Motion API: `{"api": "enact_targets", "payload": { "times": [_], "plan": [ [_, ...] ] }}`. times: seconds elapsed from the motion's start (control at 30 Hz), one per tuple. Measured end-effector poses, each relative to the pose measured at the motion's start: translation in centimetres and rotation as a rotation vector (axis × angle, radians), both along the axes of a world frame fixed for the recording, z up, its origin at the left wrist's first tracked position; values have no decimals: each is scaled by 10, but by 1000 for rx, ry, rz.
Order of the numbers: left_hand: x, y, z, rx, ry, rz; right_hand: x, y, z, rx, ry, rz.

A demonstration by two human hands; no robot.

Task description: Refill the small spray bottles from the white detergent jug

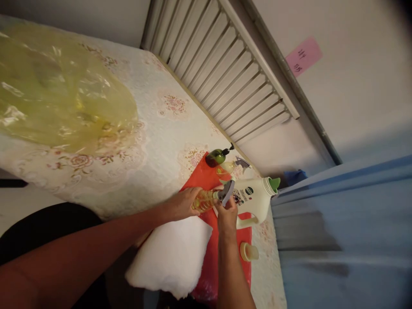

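Observation:
My left hand [184,204] is wrapped round a clear spray bottle of yellow liquid [205,200], held over a red mat [206,180]. My right hand [227,214] grips the bottle's grey trigger sprayer head [227,191] at the neck. Just beyond stands a white jug with a green spout [257,198] and a printed label. A dark green pump bottle [216,157] and a second clear spray bottle [229,166] stand at the mat's far end. A small cream cap [248,251] lies on the mat near my right forearm.
The table has a floral lace cloth [161,128]. A crumpled yellow plastic sheet [61,90] lies at the left. A white cushion [170,253] sits at the table edge. A slatted radiator [225,68], a pink note [304,56] on the wall and a blue curtain [347,231] border the table.

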State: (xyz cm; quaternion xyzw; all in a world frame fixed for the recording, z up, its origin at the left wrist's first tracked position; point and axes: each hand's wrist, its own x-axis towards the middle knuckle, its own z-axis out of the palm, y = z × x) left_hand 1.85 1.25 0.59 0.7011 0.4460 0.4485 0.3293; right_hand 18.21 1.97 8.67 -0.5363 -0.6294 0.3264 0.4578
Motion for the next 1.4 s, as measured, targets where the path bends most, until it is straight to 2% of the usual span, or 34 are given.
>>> {"api": "enact_targets", "payload": {
  "times": [0.13, 0.27, 0.33, 0.5, 0.6, 0.8, 1.0, 1.23, 1.4],
  "plan": [
    [1, 0, -2, 7, -10, 8, -3, 3, -1, 45, -46, -100],
    [2, 1, -3, 4, -19, 15, 0, -1, 1, 11, 46, 66],
    [1, 1, -2, 7, -20, 4, 1, -3, 1, -19, 86, 99],
    [0, 0, 1, -5, -7, 1, -5, 2, -6, 32, 42, -74],
    [1, 1, 0, -9, -11, 5, -11, 1, -8, 66, 40, -116],
    [2, 1, -2, -10, -11, 13, -9, -9, -3, 13, 108, 56],
    [1, 0, 2, -8, -18, 0, -9, 2, -9, 50, 67, -125],
    [0, -1, 2, -19, -25, 3, -10, -8, -4, 27, 99, -13],
    [0, -1, 0, -5, 3, 1, -12, -3, -5, 28, 48, -131]
  ]
}}
